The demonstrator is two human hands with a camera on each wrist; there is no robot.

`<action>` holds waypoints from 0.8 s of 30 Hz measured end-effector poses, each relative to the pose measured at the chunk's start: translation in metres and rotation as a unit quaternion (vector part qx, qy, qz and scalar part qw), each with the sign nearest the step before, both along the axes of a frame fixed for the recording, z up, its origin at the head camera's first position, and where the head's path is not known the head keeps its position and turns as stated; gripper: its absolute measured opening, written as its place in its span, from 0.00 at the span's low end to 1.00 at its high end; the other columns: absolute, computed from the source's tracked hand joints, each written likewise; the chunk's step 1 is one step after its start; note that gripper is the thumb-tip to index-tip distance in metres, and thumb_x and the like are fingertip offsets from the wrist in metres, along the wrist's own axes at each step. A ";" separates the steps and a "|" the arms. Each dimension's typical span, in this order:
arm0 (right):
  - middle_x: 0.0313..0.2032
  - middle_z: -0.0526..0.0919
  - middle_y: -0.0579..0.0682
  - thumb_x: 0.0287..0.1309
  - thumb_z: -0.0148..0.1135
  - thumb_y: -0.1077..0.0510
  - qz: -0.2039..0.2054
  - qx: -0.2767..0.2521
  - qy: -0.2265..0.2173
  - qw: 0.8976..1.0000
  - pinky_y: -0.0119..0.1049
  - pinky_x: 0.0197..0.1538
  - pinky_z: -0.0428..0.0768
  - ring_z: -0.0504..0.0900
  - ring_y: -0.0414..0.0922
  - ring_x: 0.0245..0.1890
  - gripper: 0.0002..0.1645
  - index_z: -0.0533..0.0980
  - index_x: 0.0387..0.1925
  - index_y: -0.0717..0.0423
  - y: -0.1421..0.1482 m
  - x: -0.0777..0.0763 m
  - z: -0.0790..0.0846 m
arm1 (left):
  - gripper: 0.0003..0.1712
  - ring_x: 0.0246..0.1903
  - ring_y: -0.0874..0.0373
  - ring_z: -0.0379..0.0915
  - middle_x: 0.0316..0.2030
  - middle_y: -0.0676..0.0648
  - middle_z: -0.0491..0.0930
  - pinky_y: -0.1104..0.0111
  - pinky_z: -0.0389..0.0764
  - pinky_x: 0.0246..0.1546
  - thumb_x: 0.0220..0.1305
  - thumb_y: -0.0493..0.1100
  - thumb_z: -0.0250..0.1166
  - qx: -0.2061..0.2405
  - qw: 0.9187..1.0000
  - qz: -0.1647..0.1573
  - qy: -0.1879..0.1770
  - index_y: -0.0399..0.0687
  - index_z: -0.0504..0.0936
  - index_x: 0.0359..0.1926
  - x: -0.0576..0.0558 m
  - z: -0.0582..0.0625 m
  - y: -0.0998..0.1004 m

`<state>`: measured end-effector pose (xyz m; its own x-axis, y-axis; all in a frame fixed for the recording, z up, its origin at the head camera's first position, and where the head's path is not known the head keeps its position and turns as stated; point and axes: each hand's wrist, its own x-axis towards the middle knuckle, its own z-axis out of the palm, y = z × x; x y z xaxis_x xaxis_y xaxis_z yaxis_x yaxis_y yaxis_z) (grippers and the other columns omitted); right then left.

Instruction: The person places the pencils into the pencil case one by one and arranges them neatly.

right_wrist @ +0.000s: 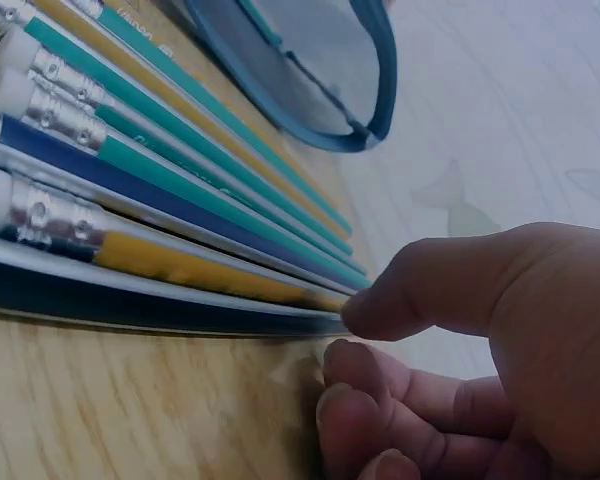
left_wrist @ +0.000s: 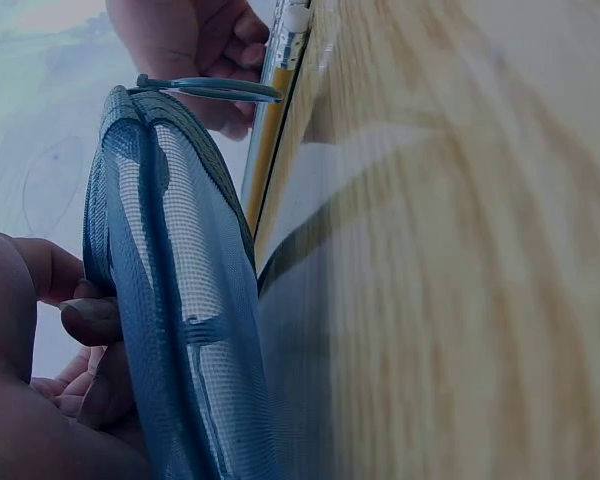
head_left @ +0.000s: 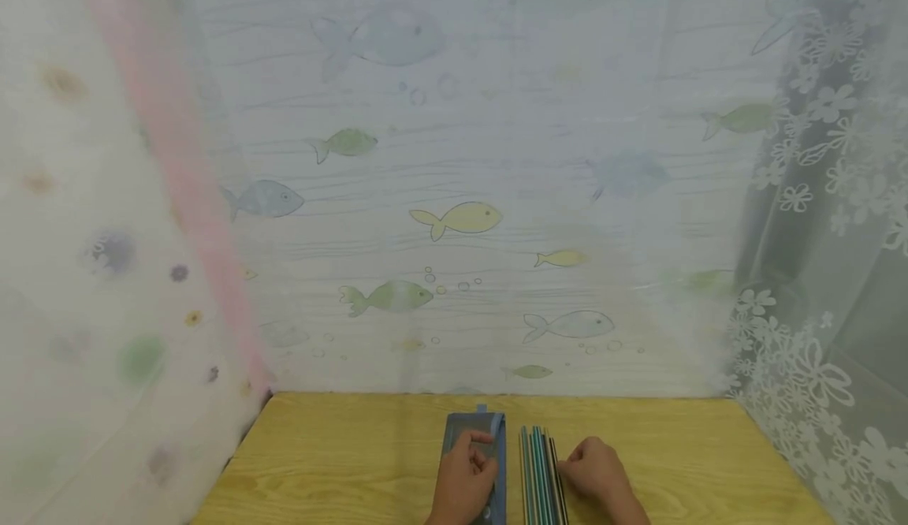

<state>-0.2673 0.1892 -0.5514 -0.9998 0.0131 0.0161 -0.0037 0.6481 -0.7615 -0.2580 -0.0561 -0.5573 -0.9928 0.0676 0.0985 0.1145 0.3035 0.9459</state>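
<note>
- Backdrop: translucent sheet printed with fish and wavy lines, hanging behind your work.
- Table: flat top, wood-grain finish, yellowish.
- Container: blue pouch, long and rectangular, lying on the table in front of you, with fine mesh along its side and darker woven edging. A teal strip shows at the pouch in the right wrist view; you cannot tell whether it lies inside.
- Pencils: a side-by-side row on the table just right of the pouch, with a narrow strip of bare wood between. Shafts are slim and straight, in teal, yellow and dark blue.
- Your left hand: over the pouch, fingers bent, thumb and fingers touching its edge. You cannot tell whether they pinch it.
- Your right hand: at the right side of the row, fingers curled, with a narrow gap between thumb and forefinger. The thumb tip is at the outermost pencils; you cannot tell whether it grips one.
- Zip pull: slender blue loop at the pouch's end.
- Erasers: white, rounded, seated in dimpled silver metal sleeves on the pencils.
</note>
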 end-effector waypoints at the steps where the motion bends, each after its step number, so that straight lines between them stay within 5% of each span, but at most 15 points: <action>1: 0.09 0.68 0.40 0.52 0.71 0.61 -0.001 0.002 -0.005 1.000 0.32 0.21 0.66 0.66 0.37 0.13 0.22 0.72 0.09 0.53 -0.001 0.000 0.000 | 0.20 0.16 0.63 0.65 0.22 0.54 0.77 0.71 0.69 0.19 0.61 0.36 0.64 -0.002 1.000 0.001 -0.001 0.44 0.81 0.56 0.000 0.000 0.000; 10: 0.13 0.65 0.42 0.43 0.73 0.57 -0.048 0.036 -0.030 0.998 0.32 0.21 0.63 0.63 0.39 0.15 0.22 0.66 0.11 0.51 -0.013 0.005 0.003 | 0.20 0.17 0.61 0.67 0.23 0.53 0.78 0.70 0.70 0.20 0.62 0.36 0.64 0.012 1.000 -0.007 -0.010 0.43 0.80 0.56 0.002 0.000 -0.002; 16: 0.24 0.75 0.52 0.47 0.73 0.53 -0.055 0.075 -0.027 0.995 0.38 0.27 0.71 0.72 0.47 0.24 0.20 0.72 0.25 0.62 -0.016 0.005 0.007 | 0.19 0.16 0.62 0.66 0.24 0.53 0.78 0.69 0.70 0.21 0.63 0.37 0.64 0.010 1.000 -0.013 -0.009 0.44 0.80 0.56 0.002 0.001 -0.003; 24: 0.25 0.75 0.53 0.46 0.73 0.53 -0.054 0.077 -0.021 0.995 0.39 0.27 0.73 0.72 0.48 0.25 0.21 0.73 0.26 0.64 -0.017 0.006 0.006 | 0.20 0.17 0.61 0.67 0.23 0.53 0.78 0.70 0.70 0.20 0.62 0.36 0.64 0.010 1.000 -0.010 -0.010 0.43 0.80 0.55 0.002 0.001 -0.003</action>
<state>-0.2612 0.1724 -0.5455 -0.9926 0.1207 -0.0154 0.1016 0.7520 -0.6513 -0.2563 -0.0590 -0.5558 -0.9931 0.0862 0.0798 0.1012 0.2829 0.9538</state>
